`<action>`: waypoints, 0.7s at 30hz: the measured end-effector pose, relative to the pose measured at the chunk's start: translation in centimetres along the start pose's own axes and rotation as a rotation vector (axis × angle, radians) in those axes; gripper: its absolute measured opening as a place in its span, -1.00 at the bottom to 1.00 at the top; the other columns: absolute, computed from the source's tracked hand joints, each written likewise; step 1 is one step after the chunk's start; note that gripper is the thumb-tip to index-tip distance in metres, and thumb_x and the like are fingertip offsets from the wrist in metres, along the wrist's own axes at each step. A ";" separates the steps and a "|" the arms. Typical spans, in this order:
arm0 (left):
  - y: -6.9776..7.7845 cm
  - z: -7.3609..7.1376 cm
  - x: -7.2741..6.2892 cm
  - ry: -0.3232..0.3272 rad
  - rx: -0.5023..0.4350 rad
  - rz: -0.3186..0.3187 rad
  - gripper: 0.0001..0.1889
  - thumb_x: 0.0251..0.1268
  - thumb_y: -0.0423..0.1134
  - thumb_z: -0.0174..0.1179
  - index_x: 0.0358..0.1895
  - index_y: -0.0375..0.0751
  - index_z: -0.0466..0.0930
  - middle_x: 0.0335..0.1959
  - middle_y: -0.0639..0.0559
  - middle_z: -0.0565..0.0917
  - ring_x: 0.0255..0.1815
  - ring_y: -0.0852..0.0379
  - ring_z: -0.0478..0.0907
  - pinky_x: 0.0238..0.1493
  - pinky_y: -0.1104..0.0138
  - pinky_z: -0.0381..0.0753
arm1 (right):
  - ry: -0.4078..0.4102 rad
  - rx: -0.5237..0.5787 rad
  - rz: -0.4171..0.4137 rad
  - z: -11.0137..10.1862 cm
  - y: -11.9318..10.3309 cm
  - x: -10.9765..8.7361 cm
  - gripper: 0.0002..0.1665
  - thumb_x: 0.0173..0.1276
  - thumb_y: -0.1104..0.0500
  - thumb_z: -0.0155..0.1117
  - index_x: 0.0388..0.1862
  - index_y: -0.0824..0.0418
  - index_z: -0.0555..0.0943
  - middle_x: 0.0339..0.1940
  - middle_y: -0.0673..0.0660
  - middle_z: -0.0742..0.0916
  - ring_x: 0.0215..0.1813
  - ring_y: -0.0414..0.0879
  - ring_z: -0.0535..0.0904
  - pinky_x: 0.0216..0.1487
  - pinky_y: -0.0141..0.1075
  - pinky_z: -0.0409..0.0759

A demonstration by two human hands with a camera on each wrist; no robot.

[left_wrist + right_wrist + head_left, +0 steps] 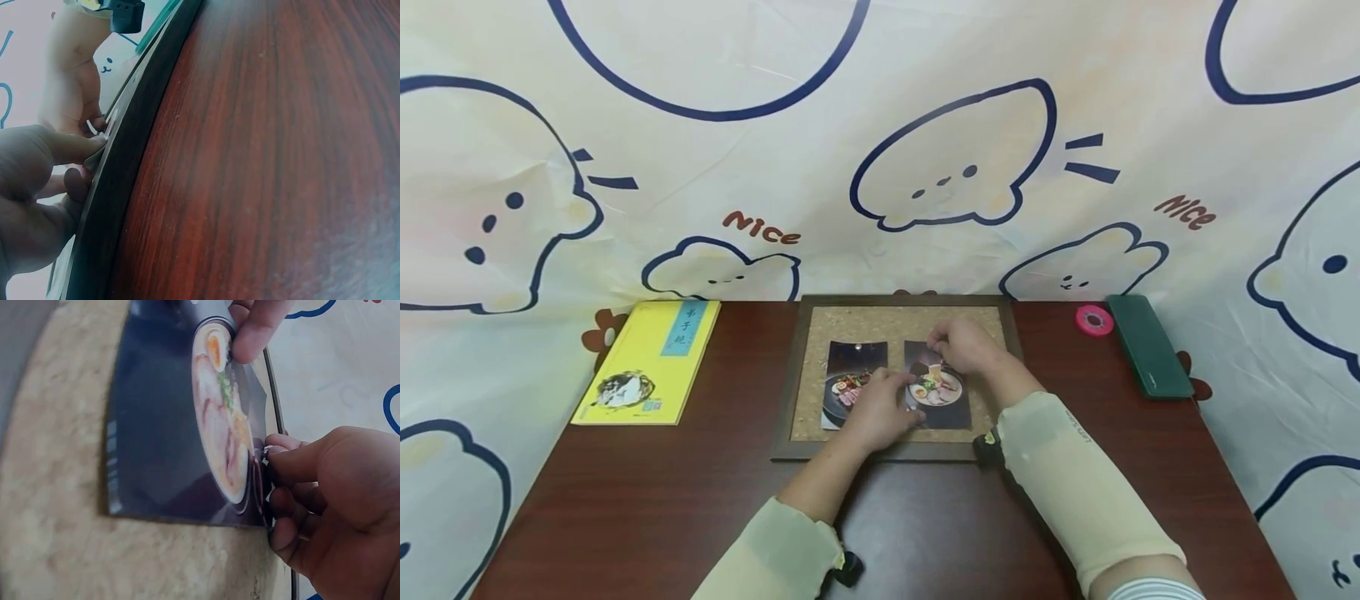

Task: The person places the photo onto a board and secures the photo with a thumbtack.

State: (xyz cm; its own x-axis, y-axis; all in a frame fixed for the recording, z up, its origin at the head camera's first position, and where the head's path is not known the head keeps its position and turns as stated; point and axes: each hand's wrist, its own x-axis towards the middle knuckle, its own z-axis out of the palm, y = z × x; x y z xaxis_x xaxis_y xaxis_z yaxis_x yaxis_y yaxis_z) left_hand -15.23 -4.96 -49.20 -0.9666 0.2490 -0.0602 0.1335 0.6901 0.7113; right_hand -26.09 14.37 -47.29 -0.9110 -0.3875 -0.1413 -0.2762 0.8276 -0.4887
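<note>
A wood-framed cork board [808, 354] bears two food photos side by side. The left photo [853, 357] shows a dark plate, with a small pale push pin [859, 346] at its top. On the right photo [951, 415] is a bowl with egg and meat; its surface bows slightly off the cork in the right wrist view. My right hand [967, 345] pinches a small shiny push pin [270, 450] at this photo's top edge, mostly hidden by the fingers. My left hand [880, 410] reaches over the left photo's lower right, its fingertips touching the right photo.
On the left of the brown table [700, 517] lies a yellow book [647, 358]. A pink ring-shaped roll [1094, 321] and a dark green box [1150, 346] lie at the back right. A patterned cloth [760, 175] hangs behind and at both sides.
</note>
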 end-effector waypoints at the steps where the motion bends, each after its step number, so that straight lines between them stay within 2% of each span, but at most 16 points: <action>1: 0.0 0.0 0.0 -0.001 0.000 0.001 -0.35 0.12 -0.14 0.55 0.31 -0.22 0.60 0.21 -0.24 0.53 0.19 -0.21 0.57 0.21 -0.03 0.54 | -0.007 0.000 -0.001 -0.1 0.0 0.1 -0.82 0.53 0.22 0.23 -0.08 0.15 0.77 -0.17 0.06 0.81 -0.08 -0.01 0.68 0.09 -0.05 0.61; 11: 0.1 0.2 0.0 0.006 0.009 0.010 -0.35 0.12 -0.15 0.54 0.31 -0.25 0.60 0.22 -0.25 0.52 0.20 -0.23 0.57 0.23 -0.05 0.54 | -0.027 0.095 0.087 -0.4 0.4 1.1 -0.88 0.41 0.24 0.26 -0.16 0.19 0.70 -0.28 0.09 0.76 -0.29 -0.06 0.63 -0.22 -0.22 0.57; 21: 0.2 0.1 0.0 0.006 -0.003 0.003 -0.34 0.10 -0.16 0.55 0.31 -0.26 0.59 0.19 -0.23 0.53 0.17 -0.21 0.58 0.20 -0.03 0.56 | -0.018 0.075 0.112 -0.6 0.0 1.3 -0.91 0.40 0.22 0.31 -0.22 0.17 0.73 -0.38 0.05 0.75 -0.32 -0.08 0.63 -0.21 -0.22 0.58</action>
State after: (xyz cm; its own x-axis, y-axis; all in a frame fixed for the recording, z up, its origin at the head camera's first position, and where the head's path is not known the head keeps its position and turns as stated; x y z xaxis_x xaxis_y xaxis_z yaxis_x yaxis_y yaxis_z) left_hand -15.13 -4.76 -49.18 -0.9676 0.2469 -0.0532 0.1361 0.6871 0.7138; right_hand -27.42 14.14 -46.98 -0.9291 -0.3018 -0.2139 -0.1485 0.8339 -0.5316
